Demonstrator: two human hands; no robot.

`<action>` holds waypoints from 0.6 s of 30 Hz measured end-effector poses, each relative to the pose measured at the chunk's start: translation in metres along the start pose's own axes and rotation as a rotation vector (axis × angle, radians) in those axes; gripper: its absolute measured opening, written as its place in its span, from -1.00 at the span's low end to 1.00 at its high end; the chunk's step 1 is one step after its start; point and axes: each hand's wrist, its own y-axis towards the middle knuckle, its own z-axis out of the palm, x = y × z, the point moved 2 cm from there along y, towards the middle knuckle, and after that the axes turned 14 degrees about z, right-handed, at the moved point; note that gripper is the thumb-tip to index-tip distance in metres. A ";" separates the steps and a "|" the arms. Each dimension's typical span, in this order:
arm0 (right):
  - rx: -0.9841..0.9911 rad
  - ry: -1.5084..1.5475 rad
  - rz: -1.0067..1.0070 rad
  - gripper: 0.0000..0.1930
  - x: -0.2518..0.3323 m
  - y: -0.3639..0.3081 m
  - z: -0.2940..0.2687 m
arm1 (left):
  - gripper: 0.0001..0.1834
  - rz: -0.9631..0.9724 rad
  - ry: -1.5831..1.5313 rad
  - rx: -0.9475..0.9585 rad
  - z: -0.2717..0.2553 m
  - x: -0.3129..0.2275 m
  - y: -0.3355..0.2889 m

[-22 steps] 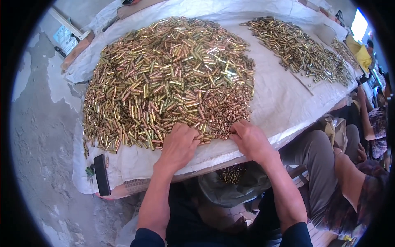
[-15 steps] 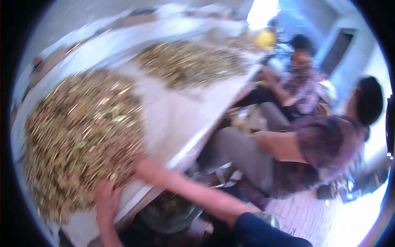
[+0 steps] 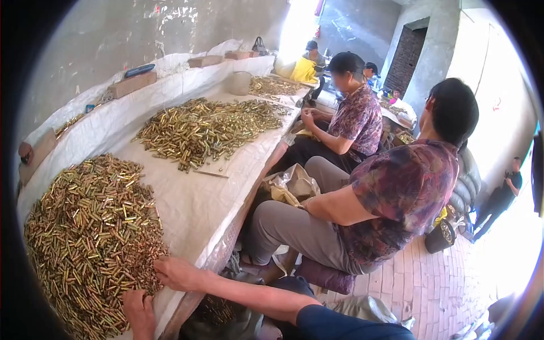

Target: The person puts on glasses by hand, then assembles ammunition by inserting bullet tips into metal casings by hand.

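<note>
Both hands were at the near edge of a big pile point(image 3: 85, 226) of shiny metal tubes point(image 3: 105, 217). Left hand point(image 3: 139, 310) and right hand point(image 3: 177, 273) were close to each other but did not touch. On the left hand, the fingers were bent at the edge of the big pile, and I cannot tell if they held a tube. On the right hand, the fingers bent down by some small copper bits point(image 3: 143, 262), and their tips were too hidden to tell if they held one. A dark blue sleeve point(image 3: 345, 324) was on the right arm.

The big pile lay on a white cloth point(image 3: 187, 207) that covered the long desk point(image 3: 224, 255). Farther along, a second pile point(image 3: 204, 127) lay on the cloth, with a thin stick point(image 3: 211, 173) beside it. A third pile point(image 3: 273, 86) was near the far end. Bricks point(image 3: 134, 85) sat along the back of the cloth, and a blue thing point(image 3: 140, 70) lay on one of them. Below the desk's edge, a dark bag point(image 3: 246, 321) had more tubes in it.

To the right, a person point(image 3: 411, 195) in a flowery shirt sat by the desk, with an arm reaching to a tan bag point(image 3: 294, 184). Another person point(image 3: 358, 122) sat farther on. A dark bucket point(image 3: 437, 241) stood on the brick floor point(image 3: 408, 283).
</note>
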 end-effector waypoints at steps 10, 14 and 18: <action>0.098 0.407 -0.085 -0.89 0.018 -0.004 0.014 | -0.88 0.010 -0.078 -0.074 -0.018 -0.021 -0.008; 0.033 0.420 -0.073 -0.86 0.002 -0.014 0.007 | -0.87 -0.036 -0.165 -0.092 -0.008 -0.026 -0.004; 0.204 0.550 0.294 -0.92 0.015 -0.023 -0.029 | -0.84 0.120 -0.232 -0.129 -0.005 -0.036 0.019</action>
